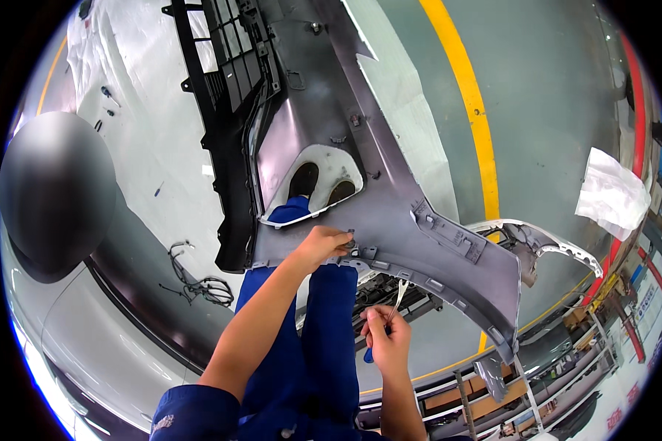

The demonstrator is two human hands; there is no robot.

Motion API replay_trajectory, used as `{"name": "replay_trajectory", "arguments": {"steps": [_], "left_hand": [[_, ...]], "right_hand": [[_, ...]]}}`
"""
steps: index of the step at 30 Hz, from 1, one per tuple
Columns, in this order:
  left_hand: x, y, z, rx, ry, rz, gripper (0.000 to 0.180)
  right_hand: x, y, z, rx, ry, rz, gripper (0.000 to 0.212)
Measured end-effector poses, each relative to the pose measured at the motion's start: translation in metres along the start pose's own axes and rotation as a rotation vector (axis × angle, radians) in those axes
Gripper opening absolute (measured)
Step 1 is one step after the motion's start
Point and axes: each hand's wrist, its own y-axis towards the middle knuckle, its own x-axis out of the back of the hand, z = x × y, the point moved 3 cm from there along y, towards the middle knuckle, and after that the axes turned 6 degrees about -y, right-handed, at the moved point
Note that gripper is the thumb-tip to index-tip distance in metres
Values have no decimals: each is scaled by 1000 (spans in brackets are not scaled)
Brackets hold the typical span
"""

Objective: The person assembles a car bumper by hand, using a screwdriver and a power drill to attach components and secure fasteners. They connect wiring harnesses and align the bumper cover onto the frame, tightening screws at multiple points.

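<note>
A large grey car bumper cover (397, 187) stretches before me, its inner side up. My left hand (322, 247) is at its near edge, fingers closed at a small dark fitting (351, 239); whether they pinch it or only press on it is unclear. Lower and to the right, my right hand (387, 336) is closed round a clip removal tool (400, 291) with a forked metal tip and a blue handle. The tip points up toward the cover's curved lower edge, seemingly apart from it.
A black grille (232, 51) adjoins the cover's left side. Coiled black wiring (210, 289) and a small screwdriver (107, 92) lie left on white sheeting (136, 66). A silver car body (118, 331) stands at left. A parts rack (518, 397) is lower right, and a crumpled white sheet (610, 192) lies farther right.
</note>
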Motion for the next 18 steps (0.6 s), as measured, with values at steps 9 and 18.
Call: {"name": "replay_trajectory", "arguments": {"steps": [9,18], "left_hand": [[-9,20,5,42,345,-117,45],[-8,25,24,-72,604,-282,46]], "right_hand": [[14,3,-46,4,-187,78,22],[12,7,-45,2,-179,85,23]]}}
